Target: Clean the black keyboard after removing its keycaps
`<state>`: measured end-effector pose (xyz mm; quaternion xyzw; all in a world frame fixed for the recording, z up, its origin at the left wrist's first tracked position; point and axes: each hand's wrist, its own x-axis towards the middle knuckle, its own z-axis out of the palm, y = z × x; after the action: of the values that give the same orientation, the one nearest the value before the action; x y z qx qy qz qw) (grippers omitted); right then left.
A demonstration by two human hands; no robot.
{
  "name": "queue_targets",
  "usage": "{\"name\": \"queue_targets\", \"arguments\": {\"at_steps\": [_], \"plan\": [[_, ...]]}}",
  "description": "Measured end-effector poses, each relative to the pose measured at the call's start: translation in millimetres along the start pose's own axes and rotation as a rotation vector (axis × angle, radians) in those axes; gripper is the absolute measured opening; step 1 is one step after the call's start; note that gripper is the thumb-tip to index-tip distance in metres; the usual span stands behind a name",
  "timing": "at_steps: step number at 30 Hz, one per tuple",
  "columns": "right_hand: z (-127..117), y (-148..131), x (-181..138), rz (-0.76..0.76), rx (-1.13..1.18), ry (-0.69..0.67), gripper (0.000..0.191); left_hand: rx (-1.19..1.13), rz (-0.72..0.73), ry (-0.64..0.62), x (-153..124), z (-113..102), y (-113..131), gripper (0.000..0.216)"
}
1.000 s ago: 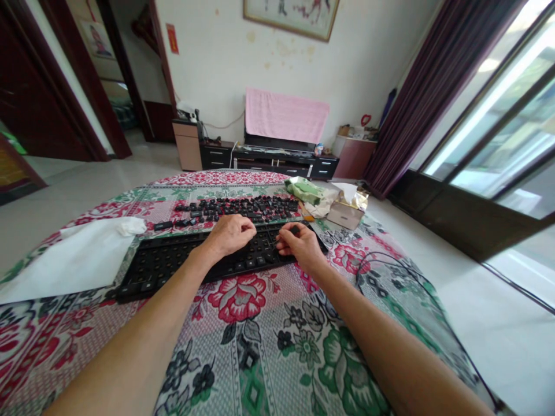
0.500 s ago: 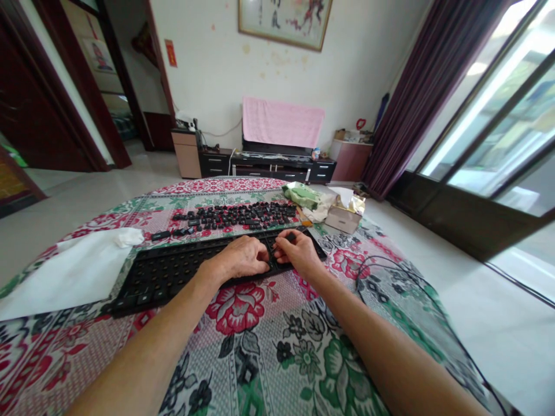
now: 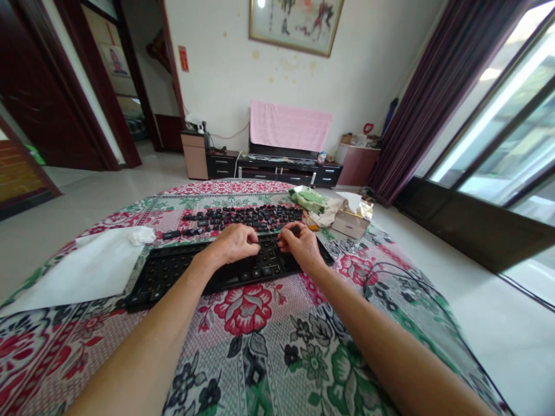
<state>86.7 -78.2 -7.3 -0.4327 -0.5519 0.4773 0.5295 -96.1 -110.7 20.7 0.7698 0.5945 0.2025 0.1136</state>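
Observation:
A black keyboard (image 3: pixel 234 274) lies across the table, with most of its keycaps off and several still seated along the near edge. My right hand (image 3: pixel 301 245) is closed over the keyboard's right part, pinching a small thin tool with a black end (image 3: pixel 295 229); its exact kind is unclear. My left hand (image 3: pixel 236 242) hovers at the keyboard's middle, fingers curled and pressed together; anything inside them is hidden. Behind the keyboard, many loose black keycaps (image 3: pixel 251 215) lie in a long pile.
White paper (image 3: pixel 95 266) lies at the left. Back right are a green and white crumpled wrapper (image 3: pixel 310 199) and a small tissue box (image 3: pixel 350 224). A black cable (image 3: pixel 399 271) loops along the right side of the flowered tablecloth (image 3: pixel 277 358).
My left hand has lifted back from the near edge toward the keyboard's far side, uncovering keycaps there. My right hand has drawn slightly up and away with the tool. The view has shifted slightly.

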Motion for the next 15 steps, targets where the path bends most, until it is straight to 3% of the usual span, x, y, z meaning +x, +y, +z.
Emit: {"name": "queue_targets", "arguments": {"at_steps": [4, 7, 15], "plan": [[0, 7, -1, -0.001, 0.070, -0.004, 0.021, 0.050, -0.134, 0.108, 4, -2, -26, 0.022], [-3, 8, -3, 0.016, 0.124, -0.040, 0.020, 0.101, -0.201, 0.156, 12, 2, -33, 0.024], [-5, 10, -1, 0.039, 0.179, -0.030, 0.020, 0.204, -0.211, 0.081, 48, 9, -36, 0.024]]}}
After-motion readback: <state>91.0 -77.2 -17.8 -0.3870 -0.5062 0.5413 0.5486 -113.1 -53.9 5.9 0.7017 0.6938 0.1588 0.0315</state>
